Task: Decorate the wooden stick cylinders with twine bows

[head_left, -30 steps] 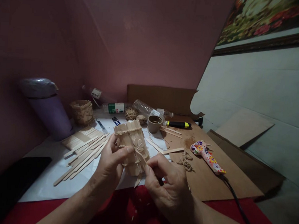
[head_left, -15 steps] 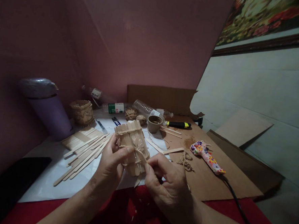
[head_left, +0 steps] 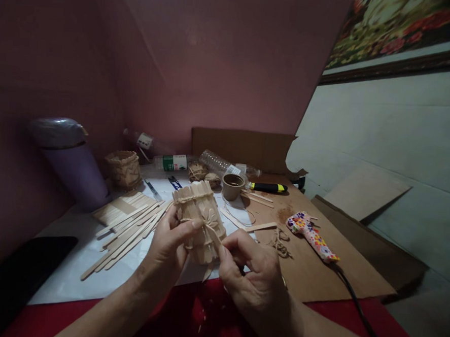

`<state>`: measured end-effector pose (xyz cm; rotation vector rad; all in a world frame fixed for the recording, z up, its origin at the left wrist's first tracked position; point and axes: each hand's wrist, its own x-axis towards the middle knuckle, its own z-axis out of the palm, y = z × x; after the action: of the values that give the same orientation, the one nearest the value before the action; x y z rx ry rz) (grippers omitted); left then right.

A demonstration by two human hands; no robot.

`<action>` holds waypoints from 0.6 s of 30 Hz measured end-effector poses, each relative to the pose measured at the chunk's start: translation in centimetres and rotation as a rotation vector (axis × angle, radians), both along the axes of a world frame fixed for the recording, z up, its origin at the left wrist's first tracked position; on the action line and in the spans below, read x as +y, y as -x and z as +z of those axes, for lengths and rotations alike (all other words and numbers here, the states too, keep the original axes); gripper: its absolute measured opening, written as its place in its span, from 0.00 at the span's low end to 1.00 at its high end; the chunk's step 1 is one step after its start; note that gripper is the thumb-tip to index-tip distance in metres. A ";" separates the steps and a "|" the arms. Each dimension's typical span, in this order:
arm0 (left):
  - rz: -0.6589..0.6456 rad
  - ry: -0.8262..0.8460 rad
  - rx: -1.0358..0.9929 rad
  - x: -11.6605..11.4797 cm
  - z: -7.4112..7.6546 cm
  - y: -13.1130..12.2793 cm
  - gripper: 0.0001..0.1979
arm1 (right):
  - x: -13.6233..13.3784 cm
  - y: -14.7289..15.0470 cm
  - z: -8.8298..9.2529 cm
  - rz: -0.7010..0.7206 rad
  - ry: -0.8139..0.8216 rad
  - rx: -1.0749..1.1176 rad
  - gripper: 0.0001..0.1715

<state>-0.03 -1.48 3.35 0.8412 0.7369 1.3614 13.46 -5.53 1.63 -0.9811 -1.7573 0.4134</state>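
My left hand is closed around a small holder made of craft sticks, tilted toward me, with twine round its upper and lower parts. On its front sits a pale flower-like or bow-like decoration. From that decoration a pale flat strip runs down to the right, its end pinched between the thumb and forefinger of my right hand. My left thumb presses beside the decoration. A second pale tip hangs below the holder. I cannot make out whether the strip is ribbon or thin wood.
Loose craft sticks lie at left, before a second stick holder and a purple tumbler. Behind are twine balls, plastic bottles and a brown cup. A flowered glue gun with its cord rests on cardboard at right.
Almost nothing differs. My right fingers have shifted very slightly at the strip's end; the holder stays in my left hand.
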 end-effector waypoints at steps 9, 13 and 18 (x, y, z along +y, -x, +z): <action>-0.038 -0.014 0.012 -0.1 0.1 0.2 0.23 | -0.1 0.0 0.0 0.003 0.048 0.032 0.10; -0.002 -0.004 0.003 0.0 0.1 0.1 0.26 | -0.2 0.1 0.1 0.019 0.080 0.058 0.10; 0.024 -0.013 0.010 0.0 0.1 0.1 0.27 | -0.4 0.2 -0.1 0.054 0.151 0.117 0.10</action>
<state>-0.16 -1.53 3.43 0.8526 0.7481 1.3857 13.26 -5.96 1.55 -0.9964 -1.6681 0.6334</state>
